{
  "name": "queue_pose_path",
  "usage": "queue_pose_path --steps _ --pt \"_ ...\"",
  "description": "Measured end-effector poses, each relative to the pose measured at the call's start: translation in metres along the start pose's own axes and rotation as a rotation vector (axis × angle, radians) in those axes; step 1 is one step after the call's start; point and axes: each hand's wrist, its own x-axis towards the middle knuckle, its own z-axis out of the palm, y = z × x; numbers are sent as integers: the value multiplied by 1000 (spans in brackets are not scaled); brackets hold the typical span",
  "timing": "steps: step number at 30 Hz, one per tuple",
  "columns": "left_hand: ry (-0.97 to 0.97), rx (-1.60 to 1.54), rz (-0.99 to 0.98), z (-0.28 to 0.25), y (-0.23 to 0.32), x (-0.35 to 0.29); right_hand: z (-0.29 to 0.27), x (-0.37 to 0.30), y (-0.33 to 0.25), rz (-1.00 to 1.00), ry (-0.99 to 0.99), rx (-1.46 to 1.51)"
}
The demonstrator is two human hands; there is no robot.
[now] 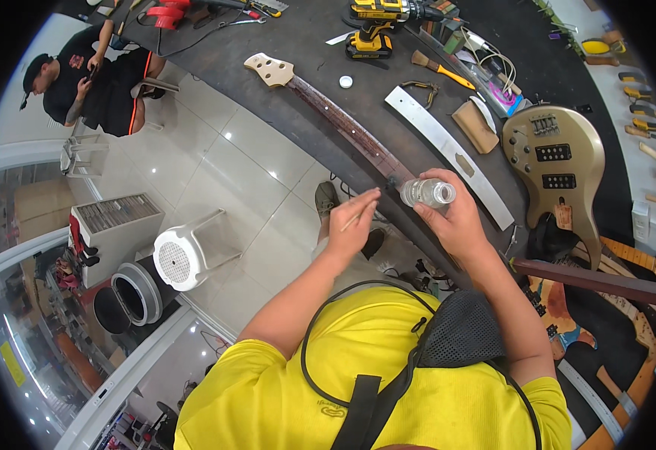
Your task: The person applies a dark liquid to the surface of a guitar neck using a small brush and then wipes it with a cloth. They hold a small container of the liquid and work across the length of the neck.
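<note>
A long, slim guitar neck of pale wood with a dark brown fingerboard (341, 126) lies slantwise on a dark grey workbench (305, 37), its paddle-shaped headstock at the upper left; it looks stiff and fairly light, best lifted by its long edges with support at both ends, since the thin headstock could chip or dent. A small, round white cap (345, 82) rests just beyond the neck. The person's left hand (353, 221), on the near side of the neck, has its fingers held straight and close together, a slim, pale wooden stick (350, 223) apparently pinched beneath them; whether the small dark tuft (392, 182) by the neck's lower end is its tip cannot be told. To the right, a short, clear, see-through bottle (420, 193) sits at the neck's lower end, its uncapped mouth facing the wearer, the right hand (455, 217) curled around it with thumb and fingers on opposite sides. Glass or plastic is unclear, but the bottle is likely light, smooth and slippery if wet, best held around the middle, mouth up. Beyond the neck at right lies a long, flat, silvery-white bar (448, 154).
</note>
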Motion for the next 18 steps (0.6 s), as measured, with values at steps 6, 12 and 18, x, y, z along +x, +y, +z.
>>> queue_pose_path --steps 6,12,18 --pt "265 -158 -210 -85 2 112 4 1 -5 -23 -15 3" --pt "181 -206 -278 -30 -5 28 -3 -5 -6 -67 -30 -60" --pt "160 -171 -206 -23 10 20 -10 -6 -9 -44 -16 -79"
